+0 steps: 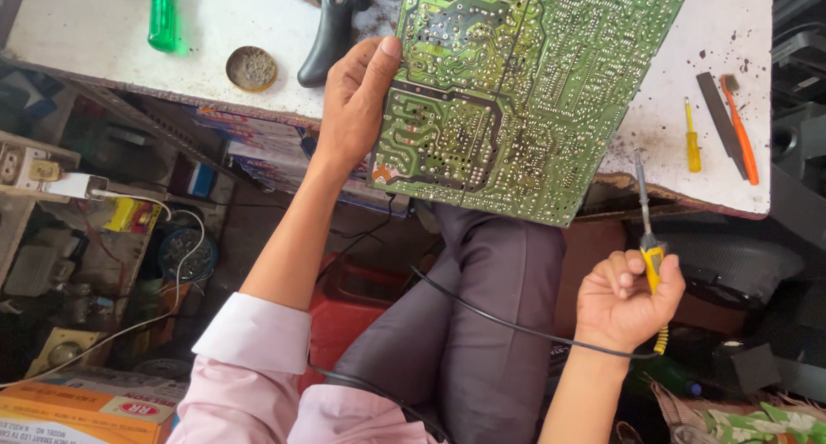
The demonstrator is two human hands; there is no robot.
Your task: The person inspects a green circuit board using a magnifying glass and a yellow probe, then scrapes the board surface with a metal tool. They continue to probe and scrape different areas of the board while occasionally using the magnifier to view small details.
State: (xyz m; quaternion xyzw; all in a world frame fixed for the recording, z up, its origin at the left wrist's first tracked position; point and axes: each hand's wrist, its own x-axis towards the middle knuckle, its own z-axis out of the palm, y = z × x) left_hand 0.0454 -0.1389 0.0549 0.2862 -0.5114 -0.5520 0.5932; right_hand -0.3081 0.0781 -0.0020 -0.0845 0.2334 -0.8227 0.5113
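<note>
Left hand [351, 108] pinched the green circuit board [516, 91] at its edge over the bench [86, 31]; right hand [626, 299] fingers gripped a soldering iron [647, 237].

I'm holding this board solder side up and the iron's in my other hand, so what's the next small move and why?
Probably bring the soldering iron tip up to the circuit board. The right hand holds the iron below the table edge, its tip clear of the board, while the left hand steadies the board's edge with the solder joints facing up.

Left hand [353, 108] gripping a green circuit board [516, 91] solder-side up over the white table [86, 31], right hand [624, 302] holding a yellow-handled soldering iron [647, 237]
</note>
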